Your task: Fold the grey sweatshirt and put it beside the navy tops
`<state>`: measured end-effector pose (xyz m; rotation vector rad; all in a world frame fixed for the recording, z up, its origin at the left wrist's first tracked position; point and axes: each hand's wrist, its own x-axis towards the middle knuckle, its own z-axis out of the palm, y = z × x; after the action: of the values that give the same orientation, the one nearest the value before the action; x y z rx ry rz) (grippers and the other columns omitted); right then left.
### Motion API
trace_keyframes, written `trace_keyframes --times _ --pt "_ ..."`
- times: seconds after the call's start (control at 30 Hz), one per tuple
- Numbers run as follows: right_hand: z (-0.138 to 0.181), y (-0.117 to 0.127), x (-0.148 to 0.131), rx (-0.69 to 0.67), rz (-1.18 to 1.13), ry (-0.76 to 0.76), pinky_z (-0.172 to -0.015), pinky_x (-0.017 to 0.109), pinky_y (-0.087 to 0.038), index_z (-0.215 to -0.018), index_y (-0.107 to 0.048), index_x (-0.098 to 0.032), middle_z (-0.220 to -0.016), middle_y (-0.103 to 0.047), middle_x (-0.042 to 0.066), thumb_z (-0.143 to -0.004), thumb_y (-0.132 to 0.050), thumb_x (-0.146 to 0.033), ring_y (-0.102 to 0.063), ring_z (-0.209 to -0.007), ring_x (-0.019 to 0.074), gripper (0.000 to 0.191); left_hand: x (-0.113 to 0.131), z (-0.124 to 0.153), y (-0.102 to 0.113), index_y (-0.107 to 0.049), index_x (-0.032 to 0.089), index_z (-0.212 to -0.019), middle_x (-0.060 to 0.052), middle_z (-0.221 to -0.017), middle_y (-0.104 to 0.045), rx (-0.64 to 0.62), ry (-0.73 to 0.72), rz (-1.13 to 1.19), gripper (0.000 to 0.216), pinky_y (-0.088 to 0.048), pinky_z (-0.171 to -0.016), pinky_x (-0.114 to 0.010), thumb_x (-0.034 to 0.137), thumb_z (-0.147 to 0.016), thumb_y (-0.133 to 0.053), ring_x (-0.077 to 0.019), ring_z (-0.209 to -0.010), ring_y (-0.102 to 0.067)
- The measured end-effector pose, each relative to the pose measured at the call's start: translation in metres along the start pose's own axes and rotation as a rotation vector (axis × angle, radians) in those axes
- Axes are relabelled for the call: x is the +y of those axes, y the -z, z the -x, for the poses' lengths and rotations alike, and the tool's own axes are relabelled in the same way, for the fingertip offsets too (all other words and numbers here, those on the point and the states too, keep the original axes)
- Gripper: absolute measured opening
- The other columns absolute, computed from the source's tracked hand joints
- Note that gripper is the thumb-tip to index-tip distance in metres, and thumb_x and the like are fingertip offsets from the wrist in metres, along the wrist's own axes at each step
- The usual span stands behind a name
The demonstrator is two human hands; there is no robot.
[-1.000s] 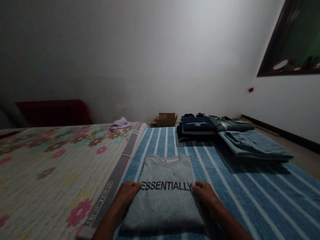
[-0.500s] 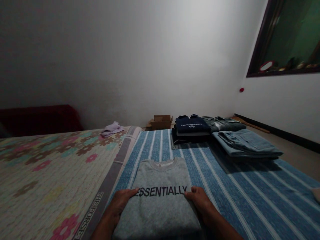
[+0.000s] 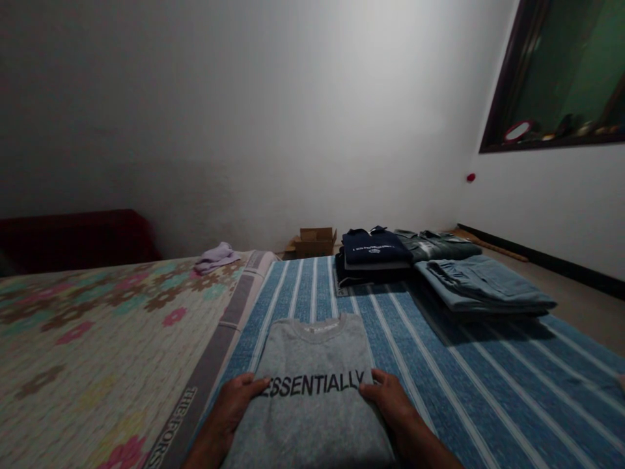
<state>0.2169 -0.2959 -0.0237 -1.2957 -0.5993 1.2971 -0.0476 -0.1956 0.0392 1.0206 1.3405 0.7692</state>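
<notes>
A folded grey sweatshirt [image 3: 312,417] with the black word "ESSENTIALLY" and its collar facing away lies in front of me on the blue striped bedding [image 3: 303,286]. My left hand [image 3: 234,404] grips its left edge, thumb on top near the first letters. On the opposite edge, my right hand [image 3: 390,398] holds it the same way, thumb beside the last letter. The fingers beneath the cloth are mostly hidden, and the frame cuts off the sweatshirt's near end.
Farther back right stand a stack of dark folded clothes [image 3: 374,251], folded grey-green garments [image 3: 439,244] and folded light-blue jeans [image 3: 483,283]. Floral bedding [image 3: 122,352] with a crumpled lilac cloth [image 3: 215,257] is at left. A cardboard box [image 3: 315,242] sits by the wall.
The whole view has shifted slightly, with most things a little lower in the picture. Both hands keep their hold on the sweatshirt's sides, and it has barely moved.
</notes>
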Motion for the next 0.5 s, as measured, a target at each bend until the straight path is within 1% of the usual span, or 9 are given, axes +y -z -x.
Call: trace_keyframes --times 0.07,0.2,0.3,0.4,0.5 --pt "-0.002 0.001 0.003 0.011 0.006 -0.011 -0.066 0.033 -0.049 -0.088 -0.067 -0.01 -0.082 -0.072 0.011 -0.052 -0.062 -0.026 -0.067 -0.075 0.0258 0.04 0.002 0.003 -0.002 -0.057 0.016 -0.06 -0.004 -0.054 -0.065 -0.031 0.037 0.05 0.025 -0.05 -0.05 -0.032 0.03 -0.054 -0.078 -0.0229 -0.049 -0.063" --pt "-0.005 0.001 0.005 -0.002 -0.002 0.032 -0.069 0.034 -0.049 -0.09 -0.068 -0.01 -0.082 -0.072 0.011 -0.055 -0.063 -0.028 -0.066 -0.075 0.0247 0.04 0.014 0.013 -0.008 -0.062 0.014 -0.064 -0.006 -0.057 -0.067 -0.122 0.082 0.095 0.024 -0.052 -0.054 -0.031 0.03 -0.056 -0.078 -0.0228 -0.053 -0.065" --pt "-0.006 0.0 0.005 -0.019 0.006 0.037 -0.071 0.035 -0.049 -0.091 -0.068 -0.01 -0.08 -0.072 0.01 -0.054 -0.065 -0.028 -0.066 -0.075 0.0247 0.041 0.02 0.018 -0.011 -0.063 0.014 -0.067 -0.007 -0.061 -0.068 -0.182 0.125 0.102 0.027 -0.054 -0.058 -0.033 0.032 -0.053 -0.078 -0.0253 -0.057 -0.067" --pt "-0.007 -0.001 0.003 -0.005 0.014 0.046 -0.07 0.034 -0.049 -0.091 -0.068 -0.011 -0.082 -0.072 0.009 -0.052 -0.063 -0.025 -0.066 -0.077 0.0255 0.042 0.02 0.015 -0.011 -0.061 0.016 -0.065 -0.008 -0.063 -0.069 -0.19 0.131 0.086 0.029 -0.055 -0.062 -0.036 0.032 -0.05 -0.079 -0.0284 -0.061 -0.069" --pt "-0.003 -0.002 -0.002 -0.012 -0.001 0.038 -0.07 0.033 -0.049 -0.097 -0.067 -0.011 -0.086 -0.072 0.009 -0.052 -0.058 -0.023 -0.066 -0.08 0.0252 0.047 0.015 0.007 -0.01 -0.06 0.016 -0.064 -0.009 -0.063 -0.069 -0.155 0.108 0.067 0.03 -0.055 -0.061 -0.038 0.033 -0.048 -0.079 -0.0296 -0.06 -0.068"
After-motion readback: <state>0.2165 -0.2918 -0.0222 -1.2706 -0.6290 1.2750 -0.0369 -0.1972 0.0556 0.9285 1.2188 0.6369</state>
